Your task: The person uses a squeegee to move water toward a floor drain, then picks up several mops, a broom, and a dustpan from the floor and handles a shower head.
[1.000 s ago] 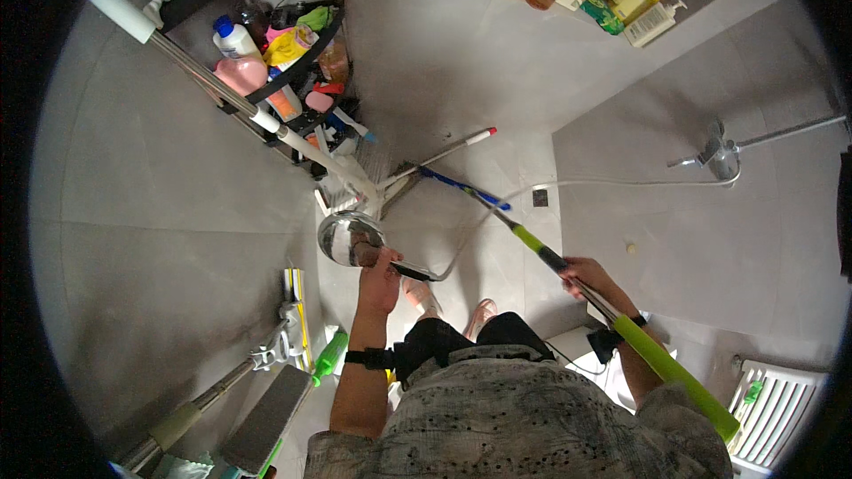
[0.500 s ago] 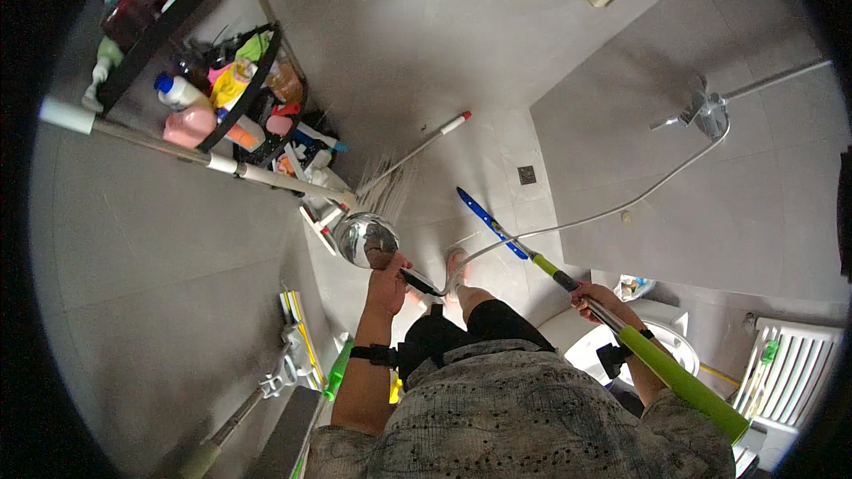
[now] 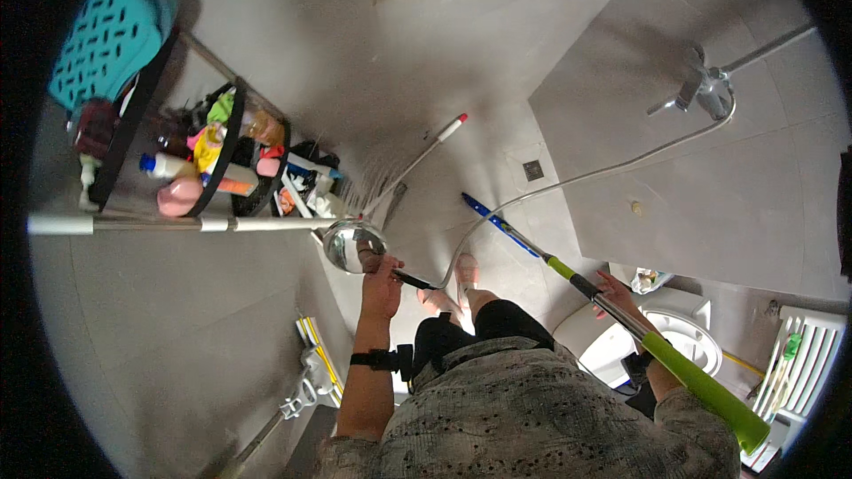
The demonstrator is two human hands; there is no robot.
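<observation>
While fine water jets fan toward the corner, the left hand grips the showerhead

From my remote post I see the left fingers closed near the neck, between the round chrome face and the black handle. A pale hose runs from that handle to the chrome shower mixer on the wall at right. I see the right hand against a green-sleeved pole, some fingers extended; whether it grips, I cannot tell. Low over the floor, the pole's narrow blue head is crossed by the hose. Beyond the showerhead I make out a red-tipped white stick and, further left, a black corner rack crowded with bottles
</observation>
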